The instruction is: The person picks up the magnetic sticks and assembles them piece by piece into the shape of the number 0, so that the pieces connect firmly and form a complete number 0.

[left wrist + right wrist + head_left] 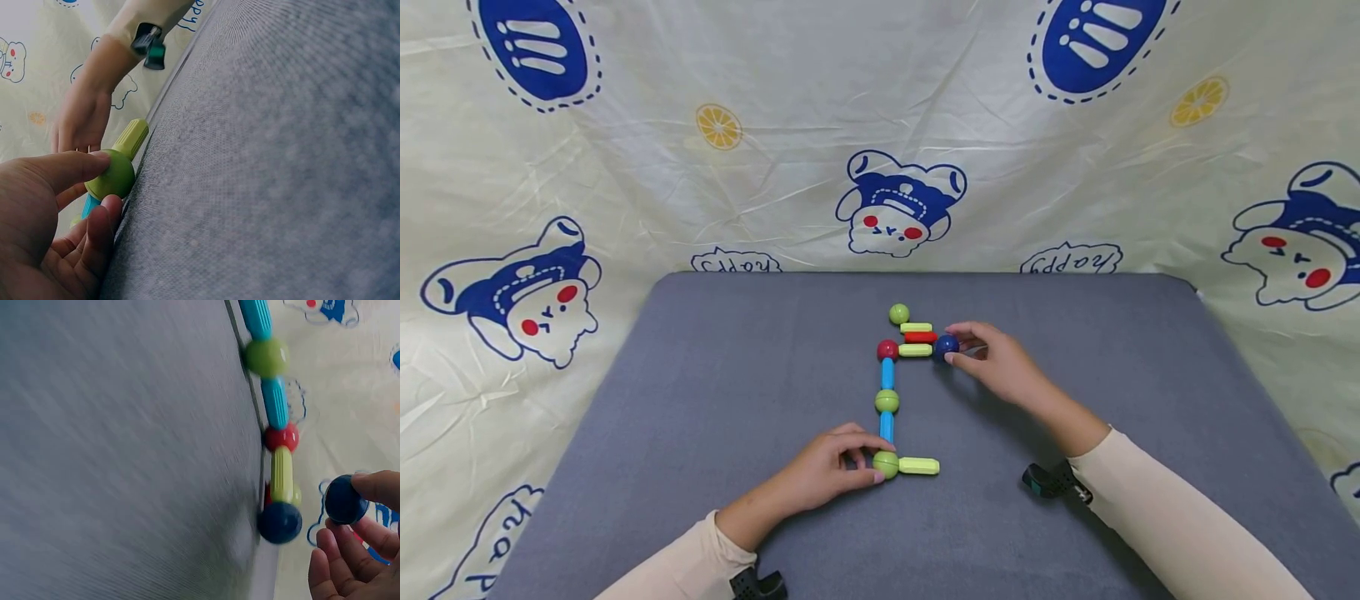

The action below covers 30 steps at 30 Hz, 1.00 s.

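- Chain (887, 373) of balls and rods lies on the grey table (737, 375), a hand at each end.
- Left hand (826, 471): narrow grip, thumb and fingertips pinching the near green ball (886, 464). A yellow rod (919, 466) sticks out to that ball's right; a blue rod (887, 427) runs from it to the middle green ball (887, 401).
- From there a second blue rod (887, 372) leads to the red ball (887, 349), and another yellow rod (282, 472) joins that to a blue ball (279, 522).
- Right hand (1003, 367): narrow grip too, thumb and fingers holding a second blue ball (347, 500), apart from the first in the right wrist view; the two overlap in the head view.
- Beyond lie a red rod (921, 337), a third yellow rod (916, 327) and the far green ball (898, 313); with the blue balls overlapping there, I cannot tell whether the red rod touches one.
- Writing: the pale cloth (805, 208) behind reads "happy" in outlined bubbles (735, 261), (1071, 259), bottom up in the head view; one at lower left is cut off, and the left wrist view catches only "ppy".
- Other prints: capped cartoon animals (901, 204), orange slices (719, 127), blue ovals (535, 46).
- Each wrist wears a black band below a pale sleeve.
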Available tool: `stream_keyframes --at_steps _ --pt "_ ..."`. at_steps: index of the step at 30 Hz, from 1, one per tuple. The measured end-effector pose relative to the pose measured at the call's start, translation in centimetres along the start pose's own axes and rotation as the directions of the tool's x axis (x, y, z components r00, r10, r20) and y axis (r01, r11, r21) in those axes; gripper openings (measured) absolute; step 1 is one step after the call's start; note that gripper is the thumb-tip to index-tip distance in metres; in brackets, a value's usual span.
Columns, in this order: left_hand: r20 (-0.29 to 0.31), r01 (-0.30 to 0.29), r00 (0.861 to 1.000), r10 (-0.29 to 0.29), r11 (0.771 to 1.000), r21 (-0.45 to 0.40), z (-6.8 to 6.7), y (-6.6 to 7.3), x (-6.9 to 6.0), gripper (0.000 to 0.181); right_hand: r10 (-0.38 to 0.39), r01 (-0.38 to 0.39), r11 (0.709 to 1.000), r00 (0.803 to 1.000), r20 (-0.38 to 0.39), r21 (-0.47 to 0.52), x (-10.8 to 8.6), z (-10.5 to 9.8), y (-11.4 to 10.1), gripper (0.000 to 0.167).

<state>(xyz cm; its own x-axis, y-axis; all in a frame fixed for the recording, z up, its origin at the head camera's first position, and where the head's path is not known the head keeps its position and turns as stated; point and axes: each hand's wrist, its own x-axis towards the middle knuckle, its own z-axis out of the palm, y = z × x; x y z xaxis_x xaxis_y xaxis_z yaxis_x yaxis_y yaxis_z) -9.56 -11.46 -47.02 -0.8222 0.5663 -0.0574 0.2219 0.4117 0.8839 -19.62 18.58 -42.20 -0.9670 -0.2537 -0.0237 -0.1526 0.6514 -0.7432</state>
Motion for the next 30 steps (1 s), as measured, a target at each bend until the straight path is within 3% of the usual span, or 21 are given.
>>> stream_keyframes --at_steps 14,21,30 --pt "0.000 0.001 1.000 -0.001 1.000 0.005 0.0 -0.1 0.0 0.030 -0.120 0.133 0.986 0.984 0.130 -0.099 -6.7 1.7 -0.4 0.038" --pt "0.002 0.014 1.000 -0.014 1.000 0.001 0.1 -0.1 0.0 0.030 -0.105 0.130 0.985 0.975 0.197 -0.118 -8.6 2.0 0.3 0.036" --pt "-0.006 -0.023 1.000 0.023 1.000 0.004 0.0 -0.3 0.1 0.030 -0.045 0.066 0.996 0.959 0.280 -0.063 -9.6 2.2 0.9 0.035"
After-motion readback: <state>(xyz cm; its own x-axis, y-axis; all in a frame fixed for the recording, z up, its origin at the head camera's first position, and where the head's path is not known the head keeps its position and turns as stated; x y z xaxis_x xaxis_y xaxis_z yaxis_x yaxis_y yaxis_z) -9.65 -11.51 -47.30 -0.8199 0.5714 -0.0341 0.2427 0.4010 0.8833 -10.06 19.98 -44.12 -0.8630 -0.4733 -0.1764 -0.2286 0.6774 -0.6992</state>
